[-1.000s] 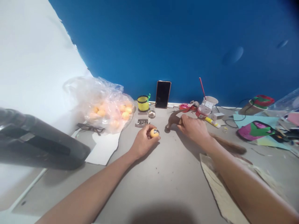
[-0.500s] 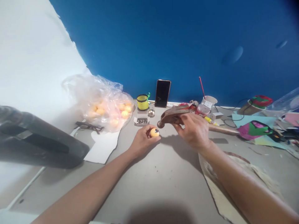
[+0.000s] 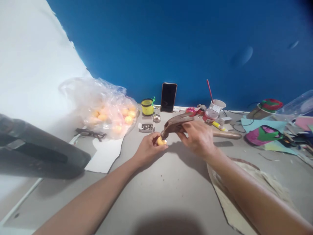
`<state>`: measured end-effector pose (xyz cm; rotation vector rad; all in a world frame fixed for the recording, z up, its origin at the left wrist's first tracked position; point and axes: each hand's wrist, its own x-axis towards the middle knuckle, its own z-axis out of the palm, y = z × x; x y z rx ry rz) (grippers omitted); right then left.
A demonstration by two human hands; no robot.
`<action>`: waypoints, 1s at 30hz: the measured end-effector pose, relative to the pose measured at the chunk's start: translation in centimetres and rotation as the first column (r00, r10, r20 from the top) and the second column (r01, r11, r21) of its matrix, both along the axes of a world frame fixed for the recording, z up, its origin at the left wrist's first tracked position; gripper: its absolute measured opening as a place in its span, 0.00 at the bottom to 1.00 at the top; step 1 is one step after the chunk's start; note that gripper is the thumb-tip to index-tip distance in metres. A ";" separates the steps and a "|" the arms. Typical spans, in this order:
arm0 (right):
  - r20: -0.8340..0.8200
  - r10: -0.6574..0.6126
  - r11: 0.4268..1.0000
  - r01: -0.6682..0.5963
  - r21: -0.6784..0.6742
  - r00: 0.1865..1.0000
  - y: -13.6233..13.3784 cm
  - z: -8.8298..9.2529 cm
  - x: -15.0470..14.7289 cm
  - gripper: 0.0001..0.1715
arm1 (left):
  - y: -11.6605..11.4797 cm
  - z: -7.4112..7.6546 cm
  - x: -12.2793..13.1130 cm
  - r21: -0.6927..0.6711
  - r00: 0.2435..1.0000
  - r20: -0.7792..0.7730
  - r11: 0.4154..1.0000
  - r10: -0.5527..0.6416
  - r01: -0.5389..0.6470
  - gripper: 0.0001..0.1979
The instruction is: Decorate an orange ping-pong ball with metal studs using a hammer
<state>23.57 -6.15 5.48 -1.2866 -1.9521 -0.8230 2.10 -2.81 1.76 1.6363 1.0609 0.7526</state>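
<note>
My left hand (image 3: 149, 146) is closed round a small yellow-orange ball (image 3: 161, 141), steadying it on the grey tabletop. My right hand (image 3: 199, 135) grips a claw hammer (image 3: 174, 125) close to its head, with the wooden handle pointing off to the right. The round striking face is at the top of the ball and covers most of the dark patch there. Just behind my left hand stands a small open box of shiny metal pins or tacks (image 3: 147, 127). A silvery, shiny ball (image 3: 156, 117) sits beyond that box.
A clear plastic bag of yellow-orange balls (image 3: 105, 111) lies back left, near dark eyeglasses (image 3: 90, 133). A phone (image 3: 168, 97) leans on the blue wall beside a yellow mesh cup (image 3: 147, 107). A white cup (image 3: 217, 105) and coloured paper (image 3: 264, 124) are on the right. A dark cylinder (image 3: 41, 150) juts in at left.
The hammer head has come down and left onto the ball, hiding its dark patch. My left hand keeps its hold on the ball. The whole view has shifted slightly.
</note>
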 end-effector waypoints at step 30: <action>-0.065 -0.088 0.993 0.083 -0.078 0.994 -0.6 0.2 -0.5 0.09 | 0.5 -0.8 -0.1 -0.133 0.961 0.276 0.991 0.016 0.021 0.21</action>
